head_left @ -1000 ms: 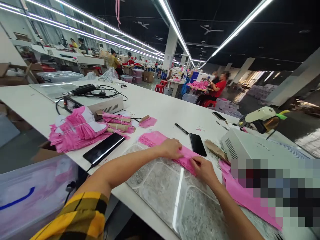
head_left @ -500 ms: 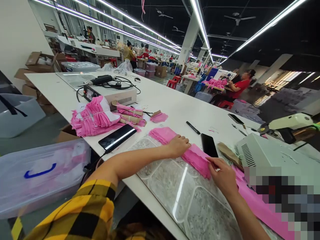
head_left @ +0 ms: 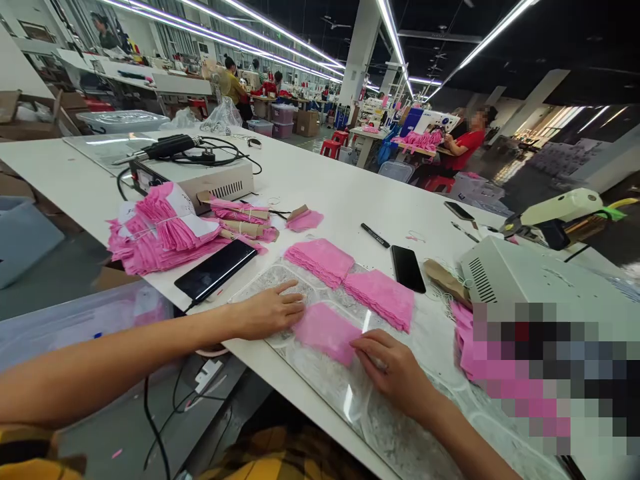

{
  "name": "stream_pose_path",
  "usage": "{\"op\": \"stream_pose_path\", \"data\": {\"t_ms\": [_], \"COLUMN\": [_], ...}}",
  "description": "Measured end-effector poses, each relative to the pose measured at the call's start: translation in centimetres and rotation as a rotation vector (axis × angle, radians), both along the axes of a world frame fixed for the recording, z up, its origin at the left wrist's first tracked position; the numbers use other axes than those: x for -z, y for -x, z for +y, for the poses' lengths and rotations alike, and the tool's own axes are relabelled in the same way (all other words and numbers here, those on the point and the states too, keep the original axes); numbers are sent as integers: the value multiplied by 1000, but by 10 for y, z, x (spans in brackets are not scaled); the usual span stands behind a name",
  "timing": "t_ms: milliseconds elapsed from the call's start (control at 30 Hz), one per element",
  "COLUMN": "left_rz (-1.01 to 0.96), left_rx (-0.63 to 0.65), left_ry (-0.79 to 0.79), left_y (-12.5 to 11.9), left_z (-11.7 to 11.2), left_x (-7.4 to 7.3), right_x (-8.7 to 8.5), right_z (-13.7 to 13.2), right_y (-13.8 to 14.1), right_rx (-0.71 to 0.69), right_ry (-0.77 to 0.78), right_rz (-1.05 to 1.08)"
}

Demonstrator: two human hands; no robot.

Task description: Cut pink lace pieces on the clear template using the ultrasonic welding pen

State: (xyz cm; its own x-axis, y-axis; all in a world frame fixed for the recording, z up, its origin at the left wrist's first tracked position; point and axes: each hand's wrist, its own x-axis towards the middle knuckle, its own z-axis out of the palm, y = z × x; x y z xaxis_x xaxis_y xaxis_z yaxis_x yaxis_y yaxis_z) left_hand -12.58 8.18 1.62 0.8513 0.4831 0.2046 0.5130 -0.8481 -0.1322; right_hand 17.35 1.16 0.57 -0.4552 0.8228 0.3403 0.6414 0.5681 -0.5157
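Observation:
A thin piece of pink fabric [head_left: 327, 332] lies on the clear patterned mat [head_left: 345, 393] near the table's front edge. My left hand [head_left: 270, 311] rests at its left edge, palm down with fingers stretched out. At the opposite edge, my right hand [head_left: 393, 367] pinches a corner between thumb and fingertips. Just beyond the piece are two neat stacks of pink fabric, a left stack [head_left: 320, 261] and a right stack [head_left: 380, 299], lying end to end.
Bundled pink pieces [head_left: 165, 230] and a black phone [head_left: 216, 270] lie at left, before a boxy device [head_left: 200, 180]. A marker [head_left: 375, 235] and second phone [head_left: 407, 268] sit behind the stacks. At right stands a pale machine [head_left: 530, 280]. A person in red [head_left: 467, 148] sits beyond.
Both hands have moved toward me, off the stacks. A single pink piece from the right stack's position now lies in front of them, and both stacks are uncovered. The view has shifted.

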Motion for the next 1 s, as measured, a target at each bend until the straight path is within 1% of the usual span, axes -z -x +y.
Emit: {"op": "stream_pose_path", "data": {"t_ms": [67, 133, 233, 333, 433, 533, 600, 700, 1000], "left_rz": [-5, -30, -70, -102, -119, -126, -130, -135, -108], "left_rx": [32, 37, 7, -16, -31, -47, -52, -56, -62], "left_ry": [34, 58, 81, 109, 151, 193, 211, 220, 194], "left_y": [5, 0, -29, -68, -100, -116, -120, -121, -129], "left_z": [4, 14, 34, 55, 74, 89, 96, 100, 94], "left_x": [-4, -7, -9, -7, -3, 3, 5, 7, 9], "right_x": [-6, -7, -3, 4, 7, 5, 2, 0, 5], "right_z": [19, 44, 81, 102, 108, 108, 107, 106, 108], "right_y": [-3, -6, -9, -8, -9, -13, -16, -18, -19], "right_rx": [117, 247, 330, 359, 363, 353, 342, 332, 316], "right_ry": [40, 72, 85, 121, 174, 218, 239, 262, 256], "right_rz": [57, 80, 71, 47, 47, 63, 79, 107, 137]}}
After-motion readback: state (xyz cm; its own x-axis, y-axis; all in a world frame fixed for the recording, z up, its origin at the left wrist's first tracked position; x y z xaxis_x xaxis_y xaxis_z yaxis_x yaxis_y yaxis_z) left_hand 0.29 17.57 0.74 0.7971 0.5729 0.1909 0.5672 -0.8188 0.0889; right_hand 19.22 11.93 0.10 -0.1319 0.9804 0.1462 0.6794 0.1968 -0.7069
